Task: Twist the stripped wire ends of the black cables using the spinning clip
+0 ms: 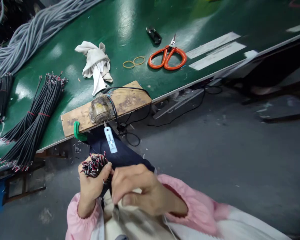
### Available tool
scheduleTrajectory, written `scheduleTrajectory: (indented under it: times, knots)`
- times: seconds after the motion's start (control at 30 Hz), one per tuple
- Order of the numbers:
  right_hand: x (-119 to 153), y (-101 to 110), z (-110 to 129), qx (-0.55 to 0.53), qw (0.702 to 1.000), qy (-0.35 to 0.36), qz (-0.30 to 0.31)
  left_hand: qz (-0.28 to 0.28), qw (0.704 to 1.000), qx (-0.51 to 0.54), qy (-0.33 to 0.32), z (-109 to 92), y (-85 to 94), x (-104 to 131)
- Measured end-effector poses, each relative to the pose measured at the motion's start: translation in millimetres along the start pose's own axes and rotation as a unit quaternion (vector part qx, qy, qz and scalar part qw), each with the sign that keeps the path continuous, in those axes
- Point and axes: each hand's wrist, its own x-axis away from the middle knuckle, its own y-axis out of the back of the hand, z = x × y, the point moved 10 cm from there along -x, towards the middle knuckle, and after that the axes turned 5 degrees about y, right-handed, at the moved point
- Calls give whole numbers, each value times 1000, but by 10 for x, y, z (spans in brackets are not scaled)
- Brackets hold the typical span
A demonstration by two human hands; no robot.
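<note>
My left hand is wrapped round an upright bundle of black cables, whose stripped red, white and black wire ends stick out above the fingers. Close against its right side is my right hand, slightly blurred, with fingers curled and thumb drawn in. A dark strand shows by its fingertips, but what they pinch is unclear. Beyond the hands, a small motor is fixed to a wooden board at the table edge. A pale blue, tag-like piece extends from its shaft towards me.
Bundles of black cables and grey tubing lie on the green table. A white cloth, rubber bands, orange-handled scissors, black snips and white strips lie further right. A green clamp grips the board.
</note>
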Motion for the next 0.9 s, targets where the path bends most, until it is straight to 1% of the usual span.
scheduleTrajectory:
  times: [0.03, 0.07, 0.1, 0.13, 0.2, 0.23, 0.3, 0.4, 0.47, 0.5, 0.57, 0.6, 0.67, 0.7, 0.77, 0.87, 0.9]
  knots:
    - [22, -53, -20, -9, 1000, -10, 10, -11, 1000, -1, 2, 7, 16, 20]
    - [41, -57, -44, -1, 1000, -22, 3, -16, 1000, -1, -2, 6, 25, 38]
    - [54, -8, -69, 27, 999, -32, -22, -19, 1000, 2, -12, -4, 35, 52]
    - [64, 88, -84, 71, 995, -40, -60, -18, 1000, 7, -23, -9, 41, 64]
    - [78, 312, -73, 176, 974, -47, -135, -7, 999, 18, -36, 7, 46, 76]
    - [69, 387, -59, 216, 963, -45, -152, 4, 999, 21, -37, 25, 38, 78]
    - [18, 445, -49, 249, 957, -32, -147, 27, 999, 21, -42, 44, 19, 82]
    - [-57, 419, -79, 223, 969, -13, -108, 55, 996, 2, -63, 9, -21, 94]
    - [-61, 420, -128, 191, 975, -15, -111, 62, 995, -6, -73, -21, -38, 99]
    - [-47, 425, -188, 162, 979, -31, -119, 62, 995, -7, -72, -25, -43, 97]
    - [10, 408, -402, 64, 985, -96, -132, 51, 997, 2, -59, -4, -33, 85]
    - [52, 375, -540, -2, 981, -142, -135, 42, 998, 11, -49, 17, -21, 76]
    - [140, 280, -797, -118, 956, -233, -133, 24, 998, 33, -38, 50, 4, 60]
    - [166, 258, -885, -150, 942, -267, -136, 18, 998, 40, -41, 52, 12, 55]
    - [145, 332, -968, -150, 929, -297, -162, 10, 998, 43, -55, 38, 19, 51]
    - [-53, 593, -892, -64, 934, -272, -223, -9, 996, 39, -75, -6, 45, 54]
    - [-145, 628, -856, -41, 938, -264, -221, -15, 996, 41, -78, -23, 52, 54]
